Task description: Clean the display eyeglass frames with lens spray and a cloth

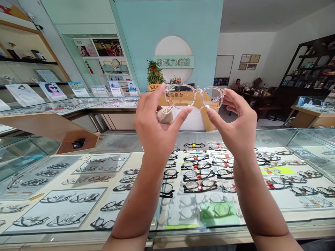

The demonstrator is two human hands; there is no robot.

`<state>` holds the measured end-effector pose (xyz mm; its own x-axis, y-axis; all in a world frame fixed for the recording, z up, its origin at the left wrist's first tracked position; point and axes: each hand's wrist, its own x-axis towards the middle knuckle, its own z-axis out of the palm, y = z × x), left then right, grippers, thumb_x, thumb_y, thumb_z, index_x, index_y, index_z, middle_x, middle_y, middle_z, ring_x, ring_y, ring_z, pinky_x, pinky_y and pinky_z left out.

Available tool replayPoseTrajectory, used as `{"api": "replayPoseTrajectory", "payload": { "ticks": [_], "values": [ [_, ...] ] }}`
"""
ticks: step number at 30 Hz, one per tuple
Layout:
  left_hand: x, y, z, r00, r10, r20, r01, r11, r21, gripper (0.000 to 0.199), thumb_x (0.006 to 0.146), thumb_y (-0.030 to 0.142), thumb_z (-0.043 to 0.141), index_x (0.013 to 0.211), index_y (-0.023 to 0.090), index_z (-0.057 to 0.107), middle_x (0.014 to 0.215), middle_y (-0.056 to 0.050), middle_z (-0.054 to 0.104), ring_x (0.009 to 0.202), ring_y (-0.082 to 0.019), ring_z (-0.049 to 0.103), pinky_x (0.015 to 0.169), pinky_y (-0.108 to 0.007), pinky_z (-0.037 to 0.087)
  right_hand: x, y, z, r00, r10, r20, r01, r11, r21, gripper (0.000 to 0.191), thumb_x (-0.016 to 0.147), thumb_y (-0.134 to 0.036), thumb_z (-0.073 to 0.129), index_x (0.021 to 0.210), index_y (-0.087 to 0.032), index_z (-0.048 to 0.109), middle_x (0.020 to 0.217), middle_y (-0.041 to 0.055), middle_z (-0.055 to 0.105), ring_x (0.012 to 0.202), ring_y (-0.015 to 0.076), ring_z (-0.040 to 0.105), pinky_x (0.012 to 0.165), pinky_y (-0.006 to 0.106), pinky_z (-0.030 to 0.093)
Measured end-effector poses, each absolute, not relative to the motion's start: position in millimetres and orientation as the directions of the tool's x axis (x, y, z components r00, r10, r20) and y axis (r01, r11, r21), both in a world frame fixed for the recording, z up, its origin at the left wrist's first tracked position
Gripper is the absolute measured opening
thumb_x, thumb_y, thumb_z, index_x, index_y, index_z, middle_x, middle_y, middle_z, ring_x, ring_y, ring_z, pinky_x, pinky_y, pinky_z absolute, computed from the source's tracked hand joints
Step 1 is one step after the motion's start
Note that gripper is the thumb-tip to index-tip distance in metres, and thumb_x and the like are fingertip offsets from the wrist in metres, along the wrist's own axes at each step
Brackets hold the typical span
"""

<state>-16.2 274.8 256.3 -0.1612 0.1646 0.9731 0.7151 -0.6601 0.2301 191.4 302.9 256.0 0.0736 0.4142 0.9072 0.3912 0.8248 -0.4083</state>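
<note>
A pair of clear-framed eyeglasses (pixel 198 90) is held up in front of me, above the glass counter. My left hand (pixel 157 118) grips the left rim between thumb and fingers. Tucked in the same palm is a crumpled beige cloth (pixel 165 115). On the other side, my right hand (pixel 235 118) pinches the right rim, its thumb at the lower edge. Both lenses look see-through, with the wall and desk showing behind them. One thin temple arm hangs below the bridge.
Below my arms, a glass display case (pixel 159 228) holds rows of eyeglasses (pixel 200 185). A tilted wooden-backed mirror or panel (pixel 75 134) stands at left. Further back are another display counter (pixel 115 106), a potted plant (pixel 155 75) and a seated person (pixel 237 83).
</note>
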Motion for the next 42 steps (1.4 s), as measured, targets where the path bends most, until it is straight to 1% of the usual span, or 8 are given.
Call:
{"api": "replayPoseTrajectory", "payload": {
  "ticks": [10,16,19,24,27,33,39,42],
  "values": [
    [-14,304,248,-0.324,0.186,0.928,0.599,-0.718,0.353,0.071,0.082,0.050,0.094,0.145,0.032,0.066,0.148,-0.009,0.069,0.128,-0.029,0.067,0.094,-0.038,0.062,176,311,249,0.126,0.093,0.988,0.510,0.848,-0.144,0.066,0.095,-0.045,0.073,0.157,-0.035,0.051,0.150,0.0115,0.061,0.141,0.0370,0.058,0.113,0.063,0.055],
    [-12,317,245,-0.292,0.120,0.949,0.555,-0.786,0.271,0.072,0.085,0.048,0.092,0.147,0.031,0.062,0.148,-0.011,0.069,0.139,-0.030,0.064,0.097,-0.039,0.060,173,308,248,0.163,0.149,0.975,0.404,0.892,-0.204,0.062,0.095,-0.039,0.072,0.154,-0.037,0.054,0.153,0.0099,0.059,0.143,0.0365,0.056,0.115,0.064,0.053],
    [-9,321,245,-0.280,-0.005,0.960,0.576,-0.801,0.164,0.069,0.086,0.050,0.091,0.146,0.031,0.061,0.145,-0.010,0.071,0.137,-0.030,0.065,0.082,-0.037,0.059,173,316,246,0.200,0.207,0.958,0.278,0.925,-0.259,0.052,0.100,-0.037,0.063,0.152,-0.037,0.058,0.152,0.0092,0.060,0.146,0.0343,0.056,0.117,0.062,0.053],
    [-6,323,242,-0.302,-0.102,0.948,0.630,-0.767,0.118,0.074,0.081,0.054,0.094,0.145,0.035,0.062,0.147,-0.007,0.070,0.092,-0.019,0.070,0.058,-0.035,0.045,173,325,247,0.275,0.308,0.911,0.013,0.946,-0.324,0.032,0.105,-0.040,0.058,0.135,-0.036,0.070,0.143,0.0064,0.067,0.140,0.0301,0.064,0.119,0.057,0.053],
    [-6,323,240,-0.318,-0.040,0.947,0.660,-0.726,0.191,0.077,0.081,0.059,0.093,0.146,0.035,0.059,0.153,-0.009,0.066,0.081,-0.017,0.066,0.061,-0.037,0.047,171,324,249,0.300,0.374,0.878,-0.087,0.927,-0.365,0.027,0.106,-0.042,0.060,0.128,-0.035,0.073,0.136,0.0049,0.071,0.134,0.0276,0.068,0.118,0.054,0.055],
    [-6,322,239,-0.256,-0.069,0.964,0.700,-0.701,0.136,0.083,0.079,0.067,0.091,0.146,0.029,0.060,0.144,-0.013,0.065,0.115,-0.030,0.069,0.069,-0.037,0.053,177,332,248,0.381,0.462,0.801,-0.181,0.887,-0.425,0.022,0.104,-0.045,0.064,0.116,-0.031,0.076,0.117,0.0037,0.074,0.113,0.0211,0.075,0.107,0.044,0.060],
    [-5,323,235,-0.220,-0.049,0.974,0.710,-0.693,0.126,0.083,0.080,0.064,0.091,0.149,0.032,0.057,0.141,-0.012,0.063,0.092,-0.023,0.070,0.067,-0.036,0.052,180,338,249,0.399,0.528,0.750,-0.260,0.849,-0.460,0.020,0.101,-0.046,0.070,0.110,-0.029,0.075,0.112,0.0023,0.074,0.106,0.0183,0.075,0.104,0.041,0.062],
    [-4,324,235,-0.203,-0.074,0.976,0.700,-0.708,0.091,0.081,0.082,0.061,0.091,0.150,0.033,0.056,0.142,-0.011,0.062,0.095,-0.023,0.069,0.069,-0.036,0.053,179,336,250,0.404,0.563,0.721,-0.313,0.826,-0.469,0.019,0.099,-0.045,0.072,0.108,-0.028,0.074,0.112,0.0022,0.076,0.106,0.0177,0.076,0.104,0.041,0.061]
  ]
}}
